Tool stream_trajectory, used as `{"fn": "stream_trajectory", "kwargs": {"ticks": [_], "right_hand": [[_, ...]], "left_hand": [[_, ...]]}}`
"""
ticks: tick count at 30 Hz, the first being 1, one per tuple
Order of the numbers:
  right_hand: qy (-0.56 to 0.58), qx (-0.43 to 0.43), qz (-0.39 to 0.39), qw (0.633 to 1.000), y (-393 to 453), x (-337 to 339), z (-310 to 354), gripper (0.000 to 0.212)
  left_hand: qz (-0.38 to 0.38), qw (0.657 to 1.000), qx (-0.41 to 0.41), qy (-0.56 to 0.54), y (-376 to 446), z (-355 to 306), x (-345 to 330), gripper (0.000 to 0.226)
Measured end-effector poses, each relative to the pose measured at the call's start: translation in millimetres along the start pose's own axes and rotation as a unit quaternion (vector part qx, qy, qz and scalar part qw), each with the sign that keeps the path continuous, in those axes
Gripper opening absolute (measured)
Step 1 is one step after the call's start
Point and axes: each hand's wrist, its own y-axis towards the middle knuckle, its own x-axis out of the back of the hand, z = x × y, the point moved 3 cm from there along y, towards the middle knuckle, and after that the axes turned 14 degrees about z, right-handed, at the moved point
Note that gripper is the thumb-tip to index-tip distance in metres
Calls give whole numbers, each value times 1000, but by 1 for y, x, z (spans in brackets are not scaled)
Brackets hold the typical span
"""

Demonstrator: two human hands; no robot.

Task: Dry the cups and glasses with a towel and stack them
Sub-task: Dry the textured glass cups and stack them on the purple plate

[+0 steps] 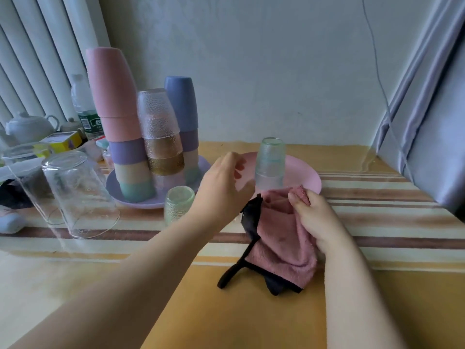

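Gripping the towel (281, 238), the right hand (314, 217) has its fingers curled into the pink cloth, bunching it just above the table (226, 311) near the front centre; a black trim and loop hang from it. The left hand (224, 187) hovers with relaxed, slightly parted fingers, holding nothing, close beside two nested glasses (270, 165) inverted on the pink plate (307, 177).

A green glass (179, 205) stands inverted on the table just in front of the purple plate (130, 200), apparently not yet dried. That plate carries three inverted stacks: a tall pink-topped stack (118, 122), a glass stack (161, 132) and a blue-topped stack (183, 114). A large clear glass (78, 192) stands inverted toward the left edge.

Risks, as judged: the pink-topped stack appears to lean and could topple if the left arm brushes it or another cup is added. The hanging loop could snag the green glass when the towel moves. Wet glass may slip from a bare hand.

Not determinable: whether any cup is wet; the count of cups within each stack; the items at the far left, which are partly cut off and blurred.
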Motion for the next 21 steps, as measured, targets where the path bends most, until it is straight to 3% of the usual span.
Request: {"fn": "stream_trajectory", "kwargs": {"ticks": [4, 7, 10, 14, 21], "right_hand": [[55, -10, -21, 998, 3, 15, -9, 16], [73, -5, -29, 997, 8, 20, -13, 18], [82, -4, -34, 996, 12, 22, -16, 17], [75, -14, -33, 997, 18, 21, -21, 16], [74, -16, -37, 996, 20, 19, -20, 21]], "left_hand": [[64, 981, 138, -118, 67, 9, -42, 75], [95, 958, 187, -197, 98, 23, -67, 94], [114, 933, 217, -263, 110, 29, -82, 88], [119, 936, 208, -258, 112, 32, -93, 52], [101, 965, 153, -187, 107, 36, -94, 66]]}}
